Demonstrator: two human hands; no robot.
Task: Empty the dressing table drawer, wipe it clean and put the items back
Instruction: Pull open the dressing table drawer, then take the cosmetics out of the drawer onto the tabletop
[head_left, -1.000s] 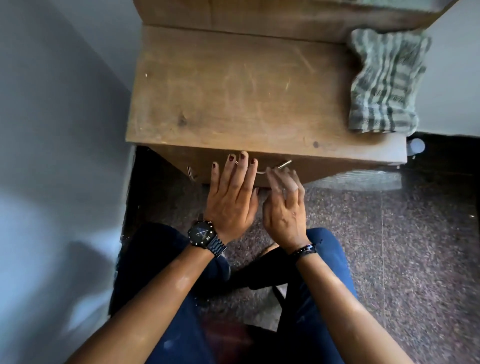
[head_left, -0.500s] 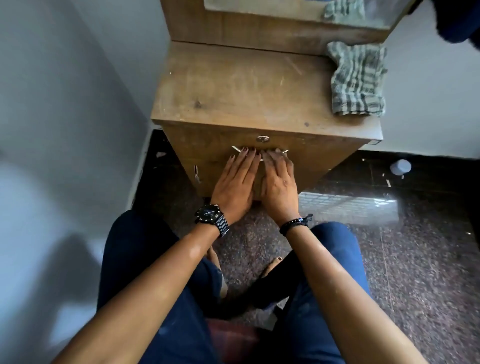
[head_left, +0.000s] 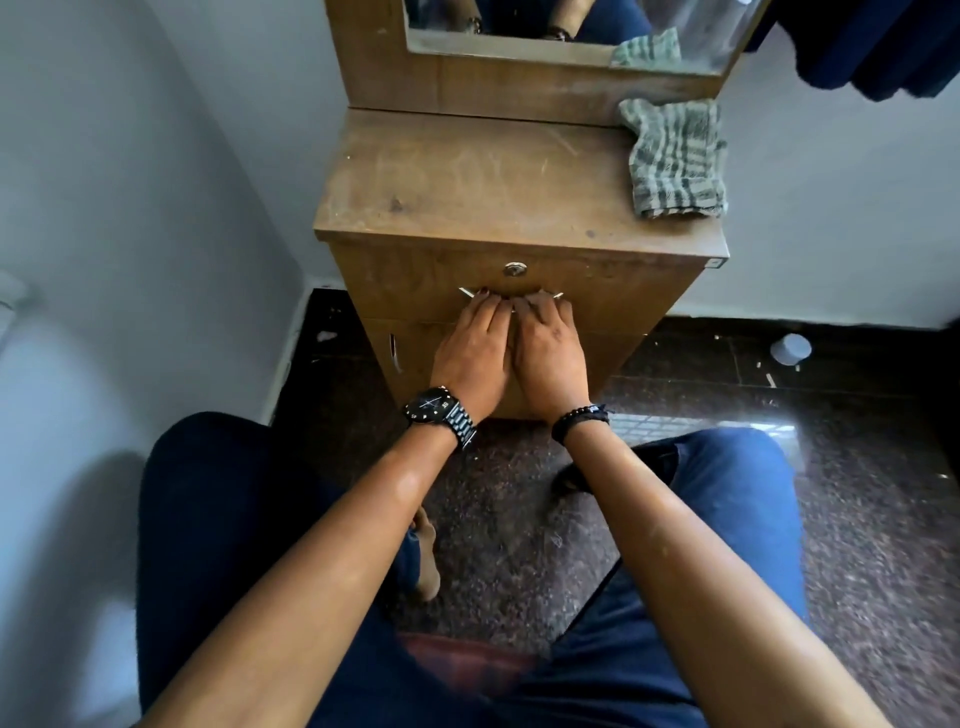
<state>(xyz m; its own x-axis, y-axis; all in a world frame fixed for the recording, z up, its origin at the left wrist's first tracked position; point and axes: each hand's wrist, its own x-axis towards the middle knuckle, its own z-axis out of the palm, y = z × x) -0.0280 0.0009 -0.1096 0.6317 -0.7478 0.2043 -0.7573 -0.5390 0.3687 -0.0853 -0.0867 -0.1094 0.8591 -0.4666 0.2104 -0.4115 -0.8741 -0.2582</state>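
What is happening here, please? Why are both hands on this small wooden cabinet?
A person sits on the floor before a wooden dressing table. The left hand and the right hand lie side by side on the drawer, with the fingers at its metal handle. The drawer is shut, and its inside is hidden. A striped cloth lies on the tabletop at the right, untouched, below the mirror. A small white container stands on the dark floor to the right.

A home bedroom corner: wooden dressing table (head_left: 467, 176) with mirror (head_left: 566, 26), clothes (head_left: 878, 47) hanging by the wall.
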